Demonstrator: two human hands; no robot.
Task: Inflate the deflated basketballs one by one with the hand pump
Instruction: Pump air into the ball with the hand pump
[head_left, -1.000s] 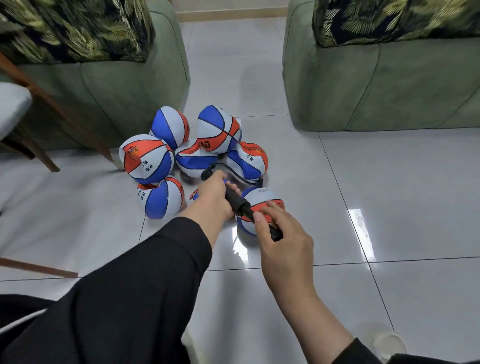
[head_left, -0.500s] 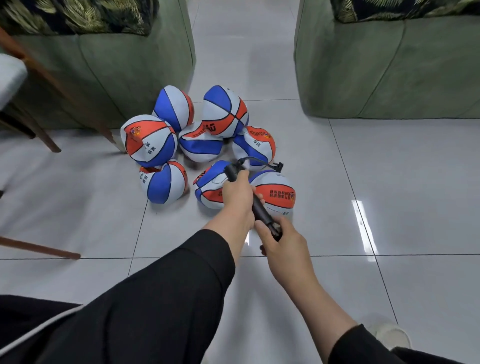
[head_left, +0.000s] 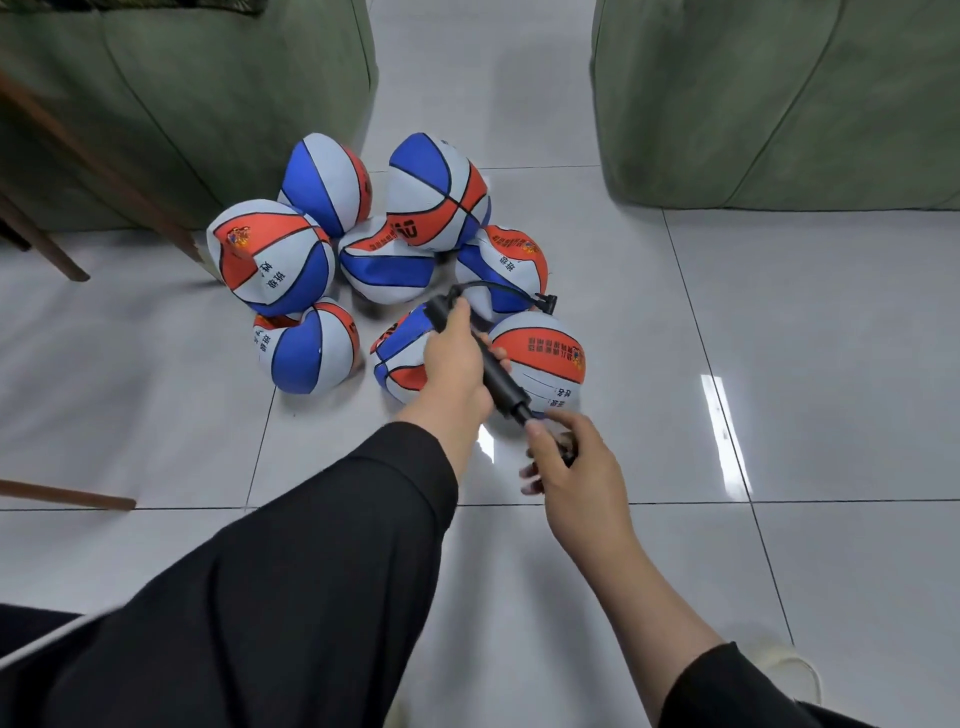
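Observation:
Several blue, white and orange basketballs lie in a cluster on the floor, most of them dented and soft. My left hand (head_left: 457, 358) grips the barrel of a black hand pump (head_left: 500, 382) held above the nearest balls. My right hand (head_left: 569, 462) holds the pump's handle at its lower end. A thin black hose (head_left: 498, 288) curls from the pump's far end to a nozzle beside the right-hand ball (head_left: 545, 358). Another ball (head_left: 400, 364) sits partly hidden under my left hand.
Two green sofas stand at the back, one left (head_left: 208, 104) and one right (head_left: 779, 104), with a tiled gap between them. Wooden chair legs (head_left: 98, 166) slant at the left. A light shoe (head_left: 789, 670) shows at the bottom right.
The view has dropped and closed in on the balls. My right hand has pulled back a little along the pump, showing more of the shaft.

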